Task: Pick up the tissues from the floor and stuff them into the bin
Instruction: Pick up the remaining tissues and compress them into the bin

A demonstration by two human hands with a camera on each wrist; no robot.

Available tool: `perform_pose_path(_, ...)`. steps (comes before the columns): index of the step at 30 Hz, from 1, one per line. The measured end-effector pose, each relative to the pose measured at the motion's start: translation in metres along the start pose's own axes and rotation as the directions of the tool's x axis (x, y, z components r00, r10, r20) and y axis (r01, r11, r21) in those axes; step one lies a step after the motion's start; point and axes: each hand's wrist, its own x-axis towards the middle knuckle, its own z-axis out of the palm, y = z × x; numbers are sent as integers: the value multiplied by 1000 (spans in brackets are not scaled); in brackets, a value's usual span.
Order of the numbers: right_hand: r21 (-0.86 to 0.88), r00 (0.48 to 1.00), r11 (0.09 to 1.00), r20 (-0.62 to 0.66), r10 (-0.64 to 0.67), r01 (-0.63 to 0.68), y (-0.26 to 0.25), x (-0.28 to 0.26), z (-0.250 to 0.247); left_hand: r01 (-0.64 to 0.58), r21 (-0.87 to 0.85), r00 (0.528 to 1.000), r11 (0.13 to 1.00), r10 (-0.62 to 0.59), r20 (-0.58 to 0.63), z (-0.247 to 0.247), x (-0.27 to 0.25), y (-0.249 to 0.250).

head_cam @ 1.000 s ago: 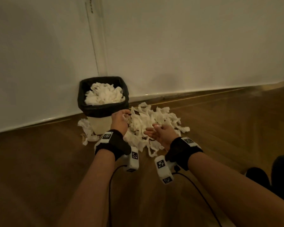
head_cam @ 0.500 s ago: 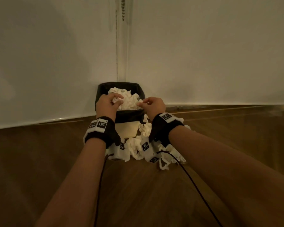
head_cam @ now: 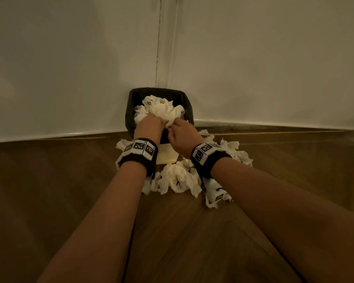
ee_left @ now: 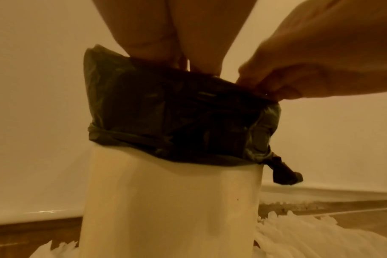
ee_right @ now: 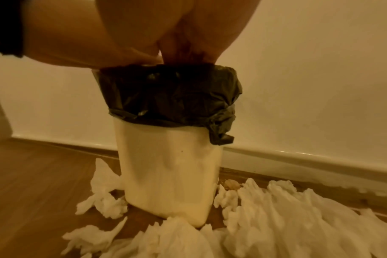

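A cream bin (head_cam: 168, 155) with a black liner (head_cam: 131, 111) stands in the wall corner, heaped with white tissues (head_cam: 161, 109). My left hand (head_cam: 149, 125) and right hand (head_cam: 182, 133) sit side by side on the heap at the near rim, fingers curled down into the tissue wad. The fingertips are hidden in it. The left wrist view shows my left fingers (ee_left: 148, 34) going down past the liner (ee_left: 177, 118), with the right hand (ee_left: 309, 61) beside them. More tissues (head_cam: 176, 178) lie on the floor around the bin's base (ee_right: 170, 165).
White walls meet right behind the bin, with a pale baseboard (head_cam: 274, 124) along the wooden floor (head_cam: 182, 242). Loose tissues (ee_right: 287, 218) spread to the right of the bin and a few (ee_right: 102, 200) to its left. A thin cable (head_cam: 129, 252) runs under my left forearm.
Both hands lifted a wad of tissues off the floor pile, carried it over the bin, and have now sunk lower onto the heap. The view has moved closer to the bin.
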Motion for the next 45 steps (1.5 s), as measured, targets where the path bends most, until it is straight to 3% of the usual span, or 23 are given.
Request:
perform_pose_path(3,-164,1000,986,-7,-17,16,3,-1,5,2,223,1000,975,-1,-1,3,-7,2)
perform_pose_path(6,-208,999,978,37,29,-20,3,2,1,23,136,999,990,-16,-50,2,-11,0)
perform_pose_path(9,-264,996,964,-93,8,-32,0,-4,-3,-18,-18,973,1000,13,-232,-3,-13,-19)
perform_pose_path(12,-152,936,988,-351,-42,-13,-9,-23,1,37,-323,864,946,-193,-465,-5,-23,-44)
perform_pose_path(15,-97,881,992,-457,-121,86,-19,-44,18,140,-470,757,872,-400,-517,5,-39,-60)
perform_pose_path(18,10,935,989,-330,-133,145,-23,-62,41,203,-498,766,843,-454,-455,25,-53,-65)
perform_pose_path(20,74,987,993,-135,-86,96,-21,-70,57,252,-479,804,841,-457,-381,43,-63,-69)
perform_pose_path(22,96,997,995,83,9,-17,-20,-76,74,338,-407,847,849,-463,-262,62,-71,-74)
perform_pose_path(26,73,907,972,381,181,-225,-20,-85,101,457,-303,881,836,-472,25,95,-85,-80)
perform_pose_path(30,21,788,979,597,151,-204,-22,-91,124,387,-292,922,875,-358,148,118,-92,-75)
perform_pose_path(32,39,773,978,619,135,-202,-23,-96,134,348,-284,932,894,-296,210,125,-92,-73)
perform_pose_path(35,99,774,941,600,204,-324,-27,-100,142,369,-192,888,909,-284,362,133,-94,-75)
perform_pose_path(39,145,763,928,619,187,-344,-28,-93,145,369,-66,866,927,-317,387,141,-103,-81)
perform_pose_path(43,-24,745,972,638,195,-234,-22,-92,144,529,-155,820,835,-455,347,142,-109,-88)
perform_pose_path(45,-46,756,969,616,220,-245,-19,-92,145,595,-241,793,767,-510,333,143,-109,-91)
